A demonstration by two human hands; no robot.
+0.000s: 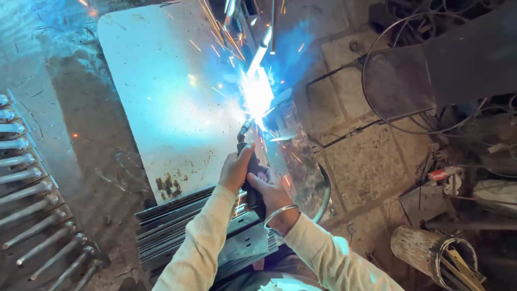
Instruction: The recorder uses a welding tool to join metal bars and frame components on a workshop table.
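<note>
Clearly the weld is mid-run: both hands clench the torch (251,161), the left hand (235,170) wrapped round the upper handle and the right hand (271,189) gripping just below it. Just beyond the grip the nozzle meets the arc (257,94) at the right edge of the steel sheet (167,91), sparks flying past, with stacked channels (177,226) beneath the wrists. Judging by this, the next move calls for steady travel along the seam, keeping the tip close.
</note>
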